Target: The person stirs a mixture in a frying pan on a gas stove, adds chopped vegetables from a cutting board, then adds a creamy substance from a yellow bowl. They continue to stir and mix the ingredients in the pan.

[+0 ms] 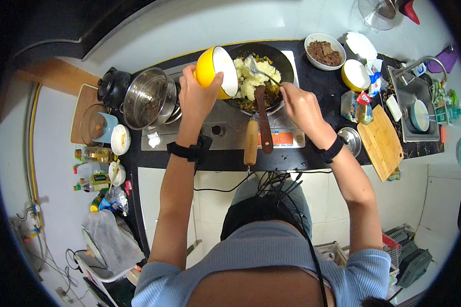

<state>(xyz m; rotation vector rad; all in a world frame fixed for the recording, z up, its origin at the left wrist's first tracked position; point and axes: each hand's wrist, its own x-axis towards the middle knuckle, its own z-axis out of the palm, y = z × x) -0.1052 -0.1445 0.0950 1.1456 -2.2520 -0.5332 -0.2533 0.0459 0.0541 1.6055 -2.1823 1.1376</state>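
My left hand (200, 92) grips a yellow bowl with a white inside (225, 68), tipped toward a dark frying pan (286, 63). Pale mashed food (249, 86) lies heaped in the pan over browned, chopped food with green bits (271, 100). Between the fingers of my right hand (300, 109) is a metal spoon (267, 75), its head down in the pale mash. A brown wooden spatula (264, 122) rests in the pan, its handle pointing toward me beside the pan's light wooden handle (251, 142). The pan sits on a gas stove (230, 132).
Left of the stove stands a steel steamer pot (145, 99), near oil bottles (94, 154) and small bowls (120, 140). At right are a bowl of brown pieces (324, 53), another yellow bowl (355, 75), a steel bowl (349, 140), a wooden cutting board (380, 142) and a sink (409, 132).
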